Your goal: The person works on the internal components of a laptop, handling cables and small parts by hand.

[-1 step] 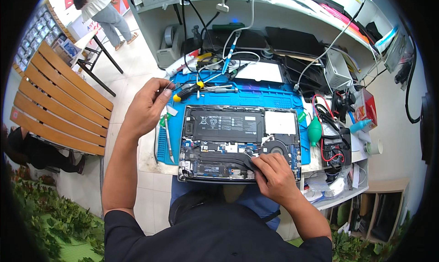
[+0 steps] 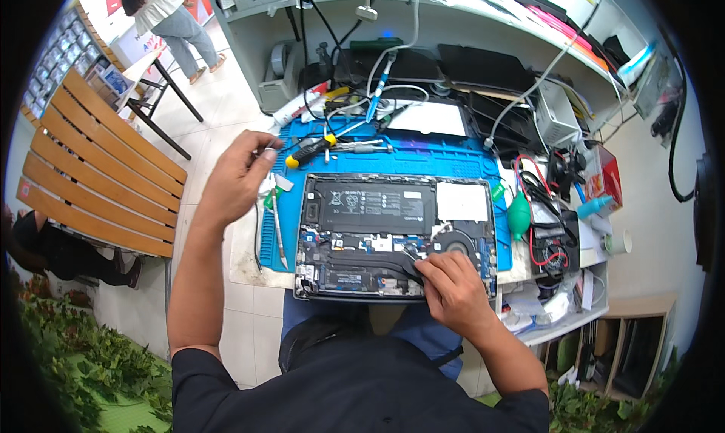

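An opened laptop [image 2: 377,206] lies on a blue silicone mat [image 2: 276,240], its battery, board, fan and dark heat pipe exposed. My left hand [image 2: 245,172] is raised beyond the laptop's left corner, thumb and fingertips pinched on something small and thin that I cannot make out. It is near a yellow-and-black screwdriver [image 2: 310,151]. A slim metal tool [image 2: 279,237] lies left of the laptop. My right hand [image 2: 453,286] is closed on a black piece [image 2: 412,271] at the lower middle of the laptop, left of the fan; its shape is partly hidden by my fingers.
A green blower bulb [image 2: 519,218], red-lead cables and a blue bottle [image 2: 593,206] crowd the right. Cables hang from the shelf [image 2: 317,10] over tools at the back. A slatted wooden chair [image 2: 102,169] stands left. A person [image 2: 158,25] stands at upper left; another person's dark-clothed legs [image 2: 83,259] show at left.
My left hand has shifted very slightly left. My right hand stays in place on the black piece.
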A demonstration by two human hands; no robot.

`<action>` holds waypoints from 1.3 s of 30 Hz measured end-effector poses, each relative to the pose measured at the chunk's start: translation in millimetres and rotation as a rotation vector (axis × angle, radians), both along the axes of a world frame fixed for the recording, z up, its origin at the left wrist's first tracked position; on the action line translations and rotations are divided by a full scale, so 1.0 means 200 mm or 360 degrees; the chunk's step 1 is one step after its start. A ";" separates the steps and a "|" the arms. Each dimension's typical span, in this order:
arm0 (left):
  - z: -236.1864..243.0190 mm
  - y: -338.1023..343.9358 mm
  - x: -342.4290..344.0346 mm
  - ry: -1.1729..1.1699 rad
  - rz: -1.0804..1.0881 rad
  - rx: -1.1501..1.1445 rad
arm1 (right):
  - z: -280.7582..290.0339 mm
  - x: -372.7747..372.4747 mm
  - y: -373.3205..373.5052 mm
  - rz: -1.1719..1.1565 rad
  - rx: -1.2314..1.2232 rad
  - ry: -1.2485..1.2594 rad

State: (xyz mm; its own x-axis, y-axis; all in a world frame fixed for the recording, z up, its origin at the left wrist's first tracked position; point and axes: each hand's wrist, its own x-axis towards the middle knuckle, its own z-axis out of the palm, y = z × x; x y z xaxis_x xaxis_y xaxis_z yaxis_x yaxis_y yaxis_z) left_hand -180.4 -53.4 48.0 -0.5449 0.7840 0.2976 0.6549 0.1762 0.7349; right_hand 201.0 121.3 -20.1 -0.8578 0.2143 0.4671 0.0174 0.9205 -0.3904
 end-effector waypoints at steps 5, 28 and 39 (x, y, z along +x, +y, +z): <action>-0.11 -0.14 -0.02 -0.0066 0.0052 -0.0381 | -0.04 -0.04 -0.02 0.0010 0.0089 0.0138; -0.19 -0.11 0.10 0.0277 0.0200 -0.0744 | -0.03 -0.09 -0.08 -0.0016 -0.0008 0.0251; -0.22 0.10 -0.46 0.0456 0.0284 -0.0218 | -0.04 -0.06 -0.04 -0.0005 -0.0066 0.0201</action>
State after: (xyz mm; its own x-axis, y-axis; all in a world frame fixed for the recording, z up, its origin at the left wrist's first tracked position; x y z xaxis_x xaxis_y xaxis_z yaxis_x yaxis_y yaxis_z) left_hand -271.8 -33.3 3.6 -0.5863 0.7272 0.3569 0.7809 0.3904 0.4876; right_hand 189.3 114.1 -27.6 -0.7921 0.2384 0.5619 -0.0311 0.9036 -0.4273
